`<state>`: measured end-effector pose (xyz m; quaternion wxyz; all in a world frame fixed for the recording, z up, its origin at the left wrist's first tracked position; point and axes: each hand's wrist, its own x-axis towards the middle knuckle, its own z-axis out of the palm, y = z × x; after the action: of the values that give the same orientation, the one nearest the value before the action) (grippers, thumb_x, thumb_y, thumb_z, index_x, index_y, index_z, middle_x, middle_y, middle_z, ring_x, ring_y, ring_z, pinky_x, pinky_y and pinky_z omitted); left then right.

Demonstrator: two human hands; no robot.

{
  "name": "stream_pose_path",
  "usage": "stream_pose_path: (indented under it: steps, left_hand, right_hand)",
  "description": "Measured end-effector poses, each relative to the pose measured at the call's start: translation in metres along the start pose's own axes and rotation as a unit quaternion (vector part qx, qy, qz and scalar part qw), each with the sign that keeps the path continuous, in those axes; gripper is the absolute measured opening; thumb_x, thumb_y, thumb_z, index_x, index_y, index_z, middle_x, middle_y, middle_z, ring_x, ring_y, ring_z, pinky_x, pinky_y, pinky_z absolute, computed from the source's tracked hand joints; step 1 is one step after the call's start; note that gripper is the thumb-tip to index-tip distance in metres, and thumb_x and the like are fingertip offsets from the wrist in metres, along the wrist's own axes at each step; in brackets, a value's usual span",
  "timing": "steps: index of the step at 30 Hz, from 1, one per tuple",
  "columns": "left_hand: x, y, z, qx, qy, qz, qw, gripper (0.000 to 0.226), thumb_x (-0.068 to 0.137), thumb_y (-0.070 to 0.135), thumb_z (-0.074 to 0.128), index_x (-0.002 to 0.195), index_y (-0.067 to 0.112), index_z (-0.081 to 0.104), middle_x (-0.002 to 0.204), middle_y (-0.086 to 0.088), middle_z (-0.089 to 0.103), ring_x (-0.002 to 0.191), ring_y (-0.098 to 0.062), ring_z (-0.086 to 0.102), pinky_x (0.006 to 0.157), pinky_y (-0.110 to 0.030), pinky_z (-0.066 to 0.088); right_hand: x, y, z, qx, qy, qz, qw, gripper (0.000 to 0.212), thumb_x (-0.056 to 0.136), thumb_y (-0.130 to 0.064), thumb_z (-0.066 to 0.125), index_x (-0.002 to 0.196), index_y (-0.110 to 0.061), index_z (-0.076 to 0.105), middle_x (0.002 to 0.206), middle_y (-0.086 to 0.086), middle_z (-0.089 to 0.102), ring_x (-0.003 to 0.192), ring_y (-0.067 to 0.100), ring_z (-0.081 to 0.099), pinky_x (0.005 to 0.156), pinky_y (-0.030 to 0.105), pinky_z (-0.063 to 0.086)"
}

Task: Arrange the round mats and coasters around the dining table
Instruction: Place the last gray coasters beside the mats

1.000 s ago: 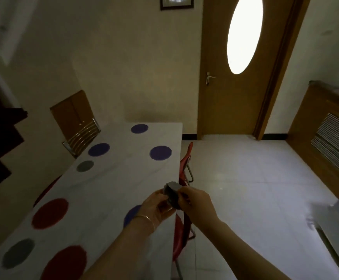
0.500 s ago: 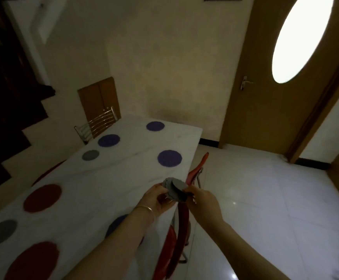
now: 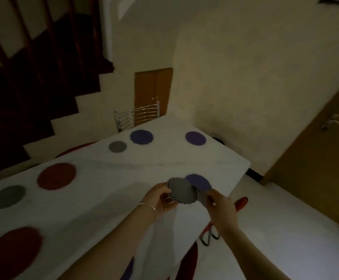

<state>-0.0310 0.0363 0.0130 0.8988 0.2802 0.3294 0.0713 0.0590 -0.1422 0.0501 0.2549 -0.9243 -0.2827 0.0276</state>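
Over the near edge of the dining table, both hands held grey coasters above the white top. Left hand had its fingers curled round a scalloped grey coaster; right hand pinched a second grey coaster drawn out from under the first. Half a second earlier the two sat as one stack between the hands; they had now slid partly apart, still overlapping. The view had also swung left, toward the staircase. Judgement: one coaster was being separated for placement. A purple mat lay on the table just behind the hands with no coaster beside it, so likely the next spot. Already laid: a red mat with a grey coaster near it, and a far purple mat with a grey coaster beside it.
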Motion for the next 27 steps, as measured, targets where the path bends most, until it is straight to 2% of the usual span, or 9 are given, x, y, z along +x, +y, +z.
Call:
stream_pose_path:
  steps: [7,12,16,18,19,21,23,25,27]
  left_hand:
    - [-0.022,0.035,-0.075,-0.024,0.169,0.117,0.978,0.023,0.083,-0.002,0.052,0.097,0.012,0.062,0.094,-0.014,0.066,0.082,-0.029,0.066,0.06,-0.036,0.057]
    - [-0.063,-0.002,-0.107,-0.142,0.301,0.205,0.92,0.026,0.085,-0.003,0.051,0.107,0.009,0.06,0.098,-0.018,0.063,0.084,-0.033,0.064,0.055,-0.035,0.058]
    - [-0.085,-0.042,-0.116,-0.203,0.333,0.249,0.886,0.034,0.084,-0.002,0.05,0.117,0.006,0.056,0.105,-0.018,0.064,0.089,-0.033,0.064,0.058,-0.037,0.06]
    - [-0.089,-0.061,-0.12,-0.217,0.34,0.251,0.88,0.041,0.08,0.0,0.052,0.121,0.006,0.055,0.105,-0.016,0.067,0.089,-0.032,0.068,0.06,-0.038,0.06]
    - [-0.091,-0.069,-0.121,-0.224,0.345,0.249,0.877,0.042,0.079,0.0,0.053,0.121,0.006,0.055,0.104,-0.016,0.068,0.085,-0.031,0.07,0.059,-0.038,0.06]
    - [-0.091,-0.084,-0.123,-0.241,0.351,0.247,0.871,0.046,0.074,0.0,0.056,0.119,0.008,0.056,0.103,-0.017,0.068,0.084,-0.031,0.07,0.057,-0.038,0.06]
    - [-0.089,-0.095,-0.126,-0.252,0.358,0.237,0.867,0.046,0.071,0.0,0.057,0.117,0.007,0.056,0.108,-0.017,0.065,0.092,-0.033,0.066,0.057,-0.037,0.059]
    - [-0.085,-0.105,-0.127,-0.259,0.362,0.223,0.867,0.045,0.072,0.001,0.058,0.117,0.005,0.058,0.11,-0.017,0.066,0.099,-0.035,0.064,0.06,-0.039,0.06]
    - [-0.081,-0.113,-0.124,-0.263,0.36,0.219,0.868,0.044,0.069,0.004,0.062,0.113,0.006,0.062,0.103,-0.016,0.072,0.096,-0.034,0.068,0.062,-0.04,0.06]
  right_hand:
    - [0.06,-0.024,0.088,-0.035,-0.116,-0.164,0.979,0.019,0.092,-0.013,0.047,0.101,-0.02,0.062,0.075,0.004,0.071,0.059,0.02,0.06,0.048,0.029,0.045]
    - [0.064,-0.023,0.127,-0.029,-0.17,-0.317,0.933,0.026,0.091,-0.016,0.052,0.112,-0.026,0.062,0.089,-0.001,0.073,0.074,0.018,0.066,0.064,0.03,0.055]
    - [0.056,-0.014,0.13,0.057,-0.12,-0.428,0.894,0.043,0.071,-0.001,0.07,0.107,-0.023,0.069,0.089,-0.001,0.074,0.074,0.017,0.069,0.06,0.028,0.057]
    - [0.05,-0.006,0.136,0.069,-0.137,-0.459,0.875,0.043,0.066,0.0,0.075,0.105,-0.019,0.071,0.099,-0.001,0.074,0.084,0.015,0.07,0.07,0.024,0.057]
    - [0.046,-0.001,0.143,0.046,-0.177,-0.467,0.865,0.041,0.066,-0.002,0.076,0.103,-0.018,0.071,0.101,0.0,0.073,0.086,0.017,0.07,0.071,0.025,0.057]
    - [0.036,0.011,0.156,-0.07,-0.281,-0.446,0.847,0.028,0.081,-0.012,0.064,0.108,-0.018,0.066,0.109,0.0,0.069,0.092,0.02,0.066,0.069,0.028,0.054]
    - [0.023,0.026,0.166,-0.136,-0.314,-0.429,0.836,0.019,0.087,-0.021,0.057,0.104,-0.02,0.065,0.108,-0.002,0.066,0.091,0.018,0.063,0.061,0.027,0.049]
    - [0.014,0.038,0.167,-0.099,-0.316,-0.437,0.836,0.02,0.062,-0.02,0.081,0.079,-0.023,0.071,0.088,-0.007,0.071,0.069,0.011,0.065,0.044,0.019,0.043]
    - [0.009,0.044,0.169,-0.091,-0.284,-0.451,0.841,0.029,0.046,-0.014,0.087,0.069,-0.022,0.072,0.081,-0.007,0.073,0.059,0.01,0.065,0.036,0.017,0.039]
